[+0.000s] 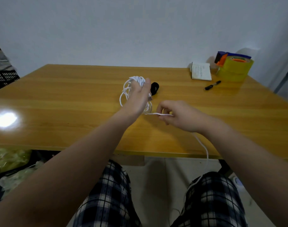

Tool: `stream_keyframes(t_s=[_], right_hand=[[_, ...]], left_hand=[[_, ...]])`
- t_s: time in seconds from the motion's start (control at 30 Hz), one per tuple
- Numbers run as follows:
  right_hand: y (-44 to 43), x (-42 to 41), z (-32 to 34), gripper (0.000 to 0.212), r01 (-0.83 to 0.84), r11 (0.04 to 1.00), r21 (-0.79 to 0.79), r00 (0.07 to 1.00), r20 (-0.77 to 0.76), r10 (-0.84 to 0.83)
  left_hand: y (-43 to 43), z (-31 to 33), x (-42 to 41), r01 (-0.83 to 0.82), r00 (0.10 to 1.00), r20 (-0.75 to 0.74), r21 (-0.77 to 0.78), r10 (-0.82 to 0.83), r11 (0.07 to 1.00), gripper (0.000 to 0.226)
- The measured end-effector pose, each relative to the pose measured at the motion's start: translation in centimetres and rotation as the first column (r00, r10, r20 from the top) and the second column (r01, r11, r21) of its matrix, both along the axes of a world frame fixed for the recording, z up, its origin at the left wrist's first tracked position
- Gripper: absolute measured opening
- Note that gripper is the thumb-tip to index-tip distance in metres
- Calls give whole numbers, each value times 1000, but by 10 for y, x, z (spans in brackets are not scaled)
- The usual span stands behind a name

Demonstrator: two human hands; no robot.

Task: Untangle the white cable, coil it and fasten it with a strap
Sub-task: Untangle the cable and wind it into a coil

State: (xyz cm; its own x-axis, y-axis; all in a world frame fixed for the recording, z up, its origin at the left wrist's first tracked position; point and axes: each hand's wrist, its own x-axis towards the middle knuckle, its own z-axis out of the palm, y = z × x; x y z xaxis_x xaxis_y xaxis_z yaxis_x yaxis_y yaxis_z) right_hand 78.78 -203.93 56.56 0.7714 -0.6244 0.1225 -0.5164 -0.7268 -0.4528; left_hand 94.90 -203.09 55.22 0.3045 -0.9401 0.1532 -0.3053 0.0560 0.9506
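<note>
My left hand (137, 99) is raised over the middle of the wooden table (66, 99), with several loops of the white cable (126, 91) wound around it. A short stretch of the cable runs from the loops to my right hand (177, 116), which pinches it between thumb and fingers. From under my right wrist the loose end of the cable hangs over the table's front edge down to my right knee. A black strap (154, 88) lies rolled up on the table just behind my left hand.
At the back right of the table stand a yellow tape roll in a dispenser (233, 66) and a small white booklet (201, 71), with a black marker (212, 85) in front of them. A black crate (3, 79) sits left of the table.
</note>
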Motion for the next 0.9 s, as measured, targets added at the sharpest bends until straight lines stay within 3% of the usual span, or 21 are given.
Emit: stream_keyframes(t_s=[0.1, 0.17, 0.3, 0.43, 0.53, 0.63, 0.73, 0.8, 0.9], right_hand=[[-6, -2, 1, 6, 34, 998, 48, 996, 86, -38], [-11, -4, 6, 17, 38, 998, 53, 994, 99, -44], [-20, -10, 6, 20, 20, 1000, 11, 998, 65, -21], [-22, -7, 6, 13, 40, 990, -133, 985, 171, -17], [-23, -11, 12, 17, 99, 983, -156, 976, 210, -66], [-25, -20, 11, 39, 156, 980, -121, 964, 233, -124], [-29, -25, 10, 41, 173, 984, -38, 944, 291, -154], [-32, -28, 10, 32, 152, 988, 27, 942, 298, -153], [-37, -35, 9, 17, 181, 981, 72, 917, 347, -195]], left_hand=[[13, 1, 0, 94, 966, 242, 12, -94, 996, 73], [20, -2, 2, 181, 879, 431, 93, -204, 979, 69], [25, -8, 13, 148, 709, 659, 206, -249, 967, 99], [26, -8, 12, 162, 542, 800, 201, -257, 966, 77], [30, -8, 8, 179, 548, 811, 127, -206, 976, 48], [33, -6, 5, 199, 717, 678, 17, -158, 980, 37], [39, -3, 2, 279, 909, 335, -40, -250, 960, 33], [41, -2, 1, 303, 949, 105, -40, -298, 952, 35], [40, 0, 4, 295, 931, -205, -71, -303, 953, 27]])
